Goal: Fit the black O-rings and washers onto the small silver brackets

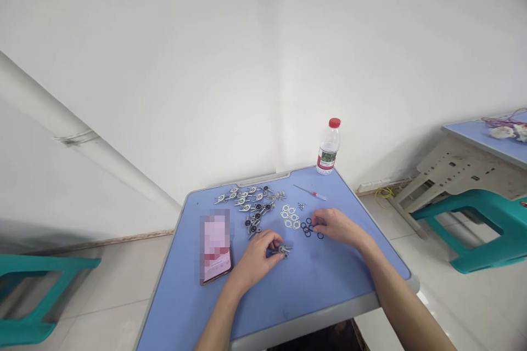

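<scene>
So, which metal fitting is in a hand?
The fitting held by the left hand, apart from the pile of fittings farther away.

No readable text, the label on the water bottle too small.

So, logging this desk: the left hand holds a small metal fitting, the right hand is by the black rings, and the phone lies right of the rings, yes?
No: the head view shows the phone left of the black rings, beside the left hand; the rest stands.
</scene>
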A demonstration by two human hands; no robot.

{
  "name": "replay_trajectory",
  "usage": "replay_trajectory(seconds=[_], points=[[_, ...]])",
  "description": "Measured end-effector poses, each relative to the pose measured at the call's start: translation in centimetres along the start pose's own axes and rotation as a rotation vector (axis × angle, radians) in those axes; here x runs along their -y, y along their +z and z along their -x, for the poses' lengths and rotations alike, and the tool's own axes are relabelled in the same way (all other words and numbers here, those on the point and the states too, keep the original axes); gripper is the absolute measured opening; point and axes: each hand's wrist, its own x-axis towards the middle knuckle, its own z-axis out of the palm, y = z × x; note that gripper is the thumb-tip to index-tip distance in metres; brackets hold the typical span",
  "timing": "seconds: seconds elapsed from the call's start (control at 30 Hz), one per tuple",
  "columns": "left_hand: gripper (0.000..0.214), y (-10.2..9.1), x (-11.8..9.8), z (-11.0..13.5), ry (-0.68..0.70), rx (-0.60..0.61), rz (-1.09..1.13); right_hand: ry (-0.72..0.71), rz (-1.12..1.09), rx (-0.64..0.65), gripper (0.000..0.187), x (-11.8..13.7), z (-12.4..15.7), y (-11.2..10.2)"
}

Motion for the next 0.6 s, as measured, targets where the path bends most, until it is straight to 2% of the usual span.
replay_trajectory(seconds=[0.33,0.6], points=[[0.015,0.1,0.2,0.0,0.011,-0.006,0.002,-0.044,-0.085,-0.063,0.008,0.6,0.0,0.0],[0.016,0.1,0.2,0.0,0.013,-0.011,-0.007,-0.098,0.015,-0.060,0.010,2.6,-0.8,1.7]])
